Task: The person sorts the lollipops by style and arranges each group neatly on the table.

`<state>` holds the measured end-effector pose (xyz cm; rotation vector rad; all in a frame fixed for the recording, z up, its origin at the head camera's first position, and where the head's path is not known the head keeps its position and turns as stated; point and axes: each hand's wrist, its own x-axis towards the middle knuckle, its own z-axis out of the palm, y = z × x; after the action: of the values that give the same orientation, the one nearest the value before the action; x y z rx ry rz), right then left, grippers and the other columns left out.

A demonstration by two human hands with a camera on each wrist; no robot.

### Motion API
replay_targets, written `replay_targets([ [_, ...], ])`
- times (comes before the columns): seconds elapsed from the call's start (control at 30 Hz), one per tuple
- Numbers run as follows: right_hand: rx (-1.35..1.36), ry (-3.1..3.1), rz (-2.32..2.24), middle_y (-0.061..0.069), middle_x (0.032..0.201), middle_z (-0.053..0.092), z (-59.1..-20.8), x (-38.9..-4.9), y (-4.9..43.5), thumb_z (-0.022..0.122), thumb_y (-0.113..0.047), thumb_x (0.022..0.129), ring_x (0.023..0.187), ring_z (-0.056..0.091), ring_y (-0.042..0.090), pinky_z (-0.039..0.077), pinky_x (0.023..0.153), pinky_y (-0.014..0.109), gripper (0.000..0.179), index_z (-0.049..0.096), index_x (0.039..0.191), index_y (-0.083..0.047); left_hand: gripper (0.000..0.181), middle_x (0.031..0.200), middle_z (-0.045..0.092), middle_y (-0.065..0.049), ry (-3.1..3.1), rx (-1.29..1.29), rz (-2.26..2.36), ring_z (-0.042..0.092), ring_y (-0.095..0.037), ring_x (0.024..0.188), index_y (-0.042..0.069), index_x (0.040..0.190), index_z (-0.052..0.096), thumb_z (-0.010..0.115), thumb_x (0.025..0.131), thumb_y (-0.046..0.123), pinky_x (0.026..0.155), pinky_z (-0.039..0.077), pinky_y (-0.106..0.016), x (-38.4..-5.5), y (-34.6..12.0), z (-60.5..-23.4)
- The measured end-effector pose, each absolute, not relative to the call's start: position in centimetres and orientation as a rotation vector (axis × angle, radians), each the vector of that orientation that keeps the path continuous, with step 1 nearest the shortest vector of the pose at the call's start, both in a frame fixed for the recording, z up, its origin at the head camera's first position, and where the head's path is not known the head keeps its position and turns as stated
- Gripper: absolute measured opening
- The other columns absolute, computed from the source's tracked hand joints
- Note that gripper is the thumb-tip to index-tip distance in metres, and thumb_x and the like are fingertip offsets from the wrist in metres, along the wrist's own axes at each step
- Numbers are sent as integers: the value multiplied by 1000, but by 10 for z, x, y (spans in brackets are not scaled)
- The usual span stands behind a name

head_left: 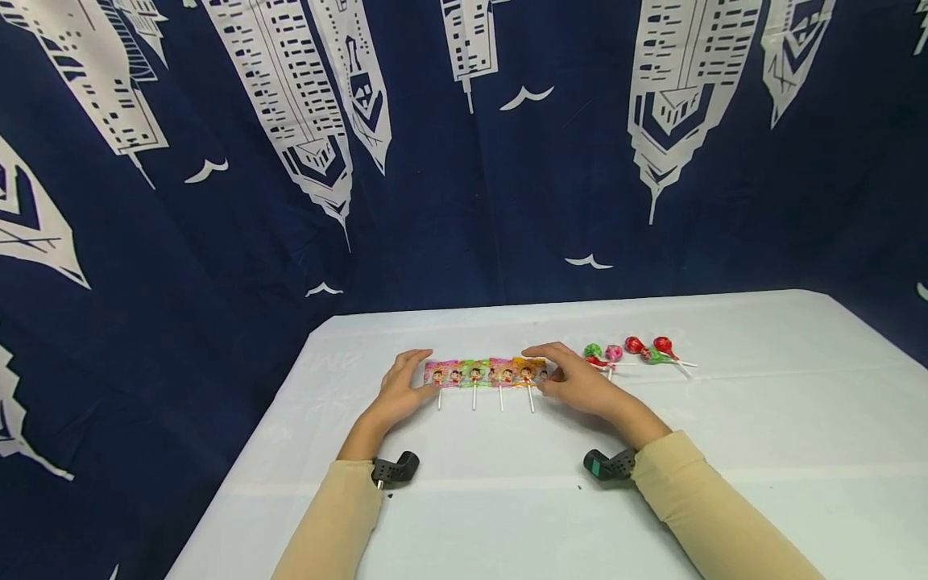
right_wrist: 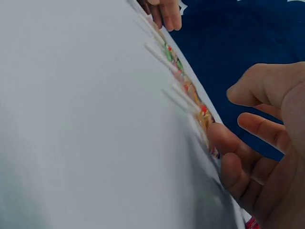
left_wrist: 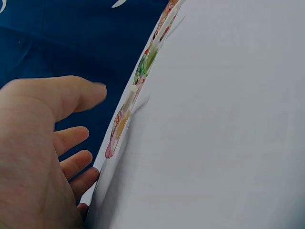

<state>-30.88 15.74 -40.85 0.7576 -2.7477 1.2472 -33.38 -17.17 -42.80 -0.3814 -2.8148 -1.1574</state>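
Several flat wrapped lollipops lie side by side in a row, sticks toward me: a pink one (head_left: 441, 373) at the left, then a green one (head_left: 474, 373), another pink one (head_left: 501, 372) and an orange one (head_left: 527, 371) at the right. My left hand (head_left: 399, 391) is at the row's left end, thumb and fingers spread apart; in the left wrist view, nothing sits between them. At the right end is my right hand (head_left: 580, 385). Its fingers (right_wrist: 224, 138) bend loosely beside the orange wrapper; whether they touch it is unclear.
To the right of my right hand lie several round lollipops, among them a green one (head_left: 593, 350), a pink one (head_left: 614, 353) and a red one (head_left: 662, 345). The white table (head_left: 493, 499) ends at a dark blue patterned curtain (head_left: 464, 201).
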Motion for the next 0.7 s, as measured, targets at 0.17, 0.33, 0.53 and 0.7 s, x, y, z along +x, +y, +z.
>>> replay_targets([
  [0.17, 651, -2691, 1311, 15, 132, 60, -397, -309, 157, 65, -7, 92, 88, 55, 19, 47, 71, 29, 42, 59, 134, -11, 61, 154, 39, -12, -2799, -373, -1155, 33, -38, 146, 14, 147, 47, 67, 91, 30, 119, 22, -59, -335, -171, -428],
  [0.33, 551, -2628, 1342, 15, 125, 64, -385, -305, 159, 62, -6, 92, 89, 59, 21, 48, 70, 30, 40, 62, 131, -14, 60, 152, 41, -14, -2795, -338, -1195, 35, -38, 145, 13, 146, 49, 68, 91, 28, 119, 24, -58, -334, -171, -427],
  [0.53, 450, -2578, 1341, 12, 122, 66, -372, -304, 165, 60, -10, 95, 91, 63, 22, 50, 68, 29, 36, 63, 130, -18, 54, 149, 42, -18, -2752, -214, -1398, 38, -35, 145, 7, 145, 48, 64, 95, 20, 122, 26, -52, -334, -170, -425],
  [0.7, 384, -2536, 1370, 12, 122, 65, -368, -307, 175, 58, -9, 96, 93, 63, 26, 51, 59, 27, 33, 64, 128, -18, 52, 147, 46, -18, -2705, -147, -1457, 42, -36, 141, 6, 144, 48, 62, 96, 19, 119, 31, -53, -335, -161, -414],
])
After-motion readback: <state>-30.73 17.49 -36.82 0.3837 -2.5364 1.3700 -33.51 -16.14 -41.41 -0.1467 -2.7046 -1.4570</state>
